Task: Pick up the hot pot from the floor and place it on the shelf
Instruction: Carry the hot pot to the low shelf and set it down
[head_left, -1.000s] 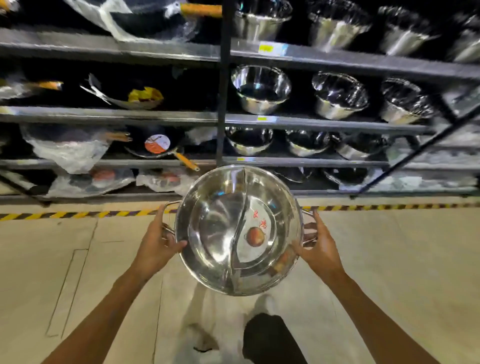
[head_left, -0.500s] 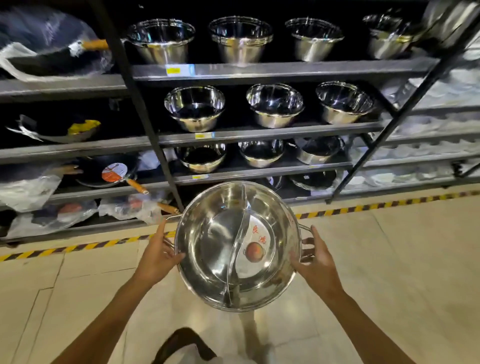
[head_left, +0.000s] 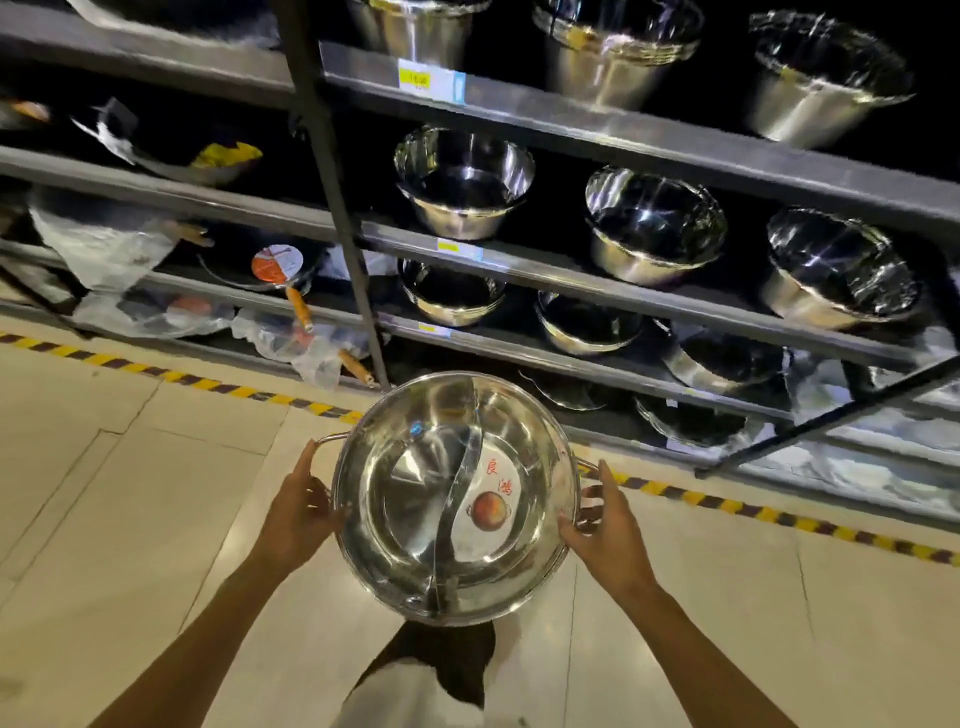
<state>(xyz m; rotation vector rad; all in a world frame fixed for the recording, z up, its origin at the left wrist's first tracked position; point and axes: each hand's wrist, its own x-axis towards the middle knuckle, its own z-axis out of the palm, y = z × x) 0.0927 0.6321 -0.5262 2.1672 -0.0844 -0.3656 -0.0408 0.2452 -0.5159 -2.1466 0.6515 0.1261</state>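
Both bare forearms reach forward over a smooth, pale tiled floor (head_left: 156, 493). Left hand (head_left: 297, 512) and right hand (head_left: 605, 525) grip the two thin wire loop handles of the hot pot (head_left: 415, 499), fingers (head_left: 589, 512) curled closed around the metal, one hand per side. Pot is held level in the air in front of the body, clear of the floor and short of the shelf (head_left: 597, 283). Pot: round, shallow, polished stainless steel, mirror-bright; a curved S-shaped divider (head_left: 457, 493) splits the basin into two halves; the right half carries a white sticker (head_left: 488, 512) with a red-orange disc and red characters. Beyond the pot, a yellow-and-black striped tape line (head_left: 208, 385) runs along the floor at the shelf base. The shelf is dark grey metal, several tiers, with a slim upright post. Right bays hold deep, glossy steel bowls (head_left: 462, 182), rims round, sides tapered. Left bays hold dark pans with wooden handles (head_left: 298, 306), some in crumpled clear plastic wrap (head_left: 109, 249).
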